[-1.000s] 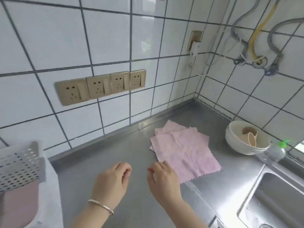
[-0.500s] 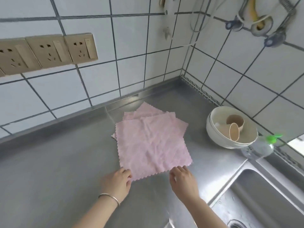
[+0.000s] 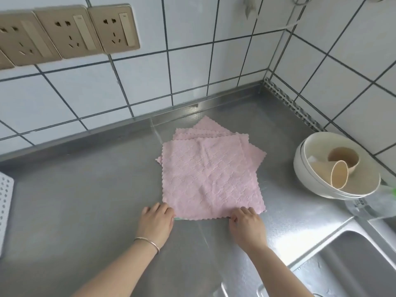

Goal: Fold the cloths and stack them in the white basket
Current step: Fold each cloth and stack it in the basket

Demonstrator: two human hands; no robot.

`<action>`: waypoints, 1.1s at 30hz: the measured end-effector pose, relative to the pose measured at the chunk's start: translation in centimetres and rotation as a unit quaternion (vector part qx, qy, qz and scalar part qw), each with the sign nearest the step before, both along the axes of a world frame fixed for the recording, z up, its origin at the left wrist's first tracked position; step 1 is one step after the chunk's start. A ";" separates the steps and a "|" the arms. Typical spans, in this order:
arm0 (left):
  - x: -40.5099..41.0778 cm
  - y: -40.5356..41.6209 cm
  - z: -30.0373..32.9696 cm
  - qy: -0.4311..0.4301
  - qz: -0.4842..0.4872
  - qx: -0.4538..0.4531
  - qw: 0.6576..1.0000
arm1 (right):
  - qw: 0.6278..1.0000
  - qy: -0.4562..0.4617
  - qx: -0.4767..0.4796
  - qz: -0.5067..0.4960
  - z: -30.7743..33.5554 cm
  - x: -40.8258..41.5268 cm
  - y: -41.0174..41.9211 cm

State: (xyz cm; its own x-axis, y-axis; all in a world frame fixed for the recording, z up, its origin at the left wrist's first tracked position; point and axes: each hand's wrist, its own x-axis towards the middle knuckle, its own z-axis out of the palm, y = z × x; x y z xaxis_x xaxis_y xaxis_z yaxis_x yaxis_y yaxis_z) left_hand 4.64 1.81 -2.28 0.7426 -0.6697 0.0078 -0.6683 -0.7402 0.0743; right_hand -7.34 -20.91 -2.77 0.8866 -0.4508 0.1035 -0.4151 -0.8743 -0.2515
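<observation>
A brushed steel counter [image 3: 85,200] runs along a white-tiled wall [image 3: 192,82] with dark grout, meeting a second tiled wall at the far right corner. Three beige wall sockets [image 3: 66,31] sit high on the left. To the right, stacked white bowls [image 3: 317,183] hold two tan cups [image 3: 340,166], one lying on its side; a clear plastic bottle [image 3: 372,204] lies just beside them, near the rim of a steel sink [image 3: 353,264]. A perforated edge of the white basket [image 3: 5,209] shows at the far left, well apart from the cloths.

The pink cloths [image 3: 210,174] lie in a loose, fanned pile mid-counter, the top one spread flat (a sliver of pale green peeks out under its near edge).

The left hand [image 3: 155,224], a thin bracelet [image 3: 147,243] on its wrist, has curled fingers at the near left corner of the top cloth. The right hand [image 3: 246,226] pinches the near edge toward the right corner. Both forearms reach forward from the bottom of view, palms down, knuckles toward the camera.
</observation>
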 end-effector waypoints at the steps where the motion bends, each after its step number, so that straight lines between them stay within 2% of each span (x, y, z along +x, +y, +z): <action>1: 0.0 -0.1 0.2 -0.001 0.004 -0.010 1.000 | 1.000 -0.011 0.004 0.001 0.0 0.2 0.2; 7: 0.5 -0.6 2.2 0.056 0.015 -0.142 0.988 | 0.995 -0.016 -0.032 0.096 1.0 2.9 2.6; 12: 2.3 -0.4 4.8 0.064 0.076 -0.203 0.974 | 0.995 -0.051 -0.059 0.068 2.5 5.2 0.5; 15: 3.4 0.4 7.1 0.101 0.121 -0.268 0.951 | 0.996 -0.038 -0.073 0.043 4.3 5.2 -1.8; 18: 4.6 2.3 9.6 0.095 0.134 -0.321 0.933 | 1.000 -0.014 -0.001 0.015 7.9 5.5 -3.0; 23: 6.6 8.0 15.5 0.122 0.144 -0.342 0.921 | 0.973 0.028 0.226 0.035 17.1 8.7 -1.1; 26: 7.3 12.5 19.1 0.128 0.141 -0.356 0.915 | 0.958 0.085 0.257 0.091 21.7 10.1 1.4; 30: 8.1 18.0 22.5 0.211 0.154 -0.324 0.909 | 0.911 0.135 0.357 0.159 25.1 11.6 4.7; 32: 8.6 20.8 23.2 0.238 0.177 -0.284 0.912 | 0.903 0.151 0.359 0.182 25.0 13.2 7.0; 33: 9.0 21.6 23.1 0.240 0.186 -0.255 0.918 | 0.910 0.156 0.338 0.182 24.4 14.0 7.9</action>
State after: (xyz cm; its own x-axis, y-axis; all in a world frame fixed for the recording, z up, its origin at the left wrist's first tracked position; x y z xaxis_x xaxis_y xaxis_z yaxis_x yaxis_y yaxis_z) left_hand 13.68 23.44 20.87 0.9186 -0.3701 -0.1383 -0.1764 -0.6975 0.6946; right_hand 6.68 -13.05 21.62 0.9285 0.0105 -0.3711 -0.2731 -0.6579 -0.7019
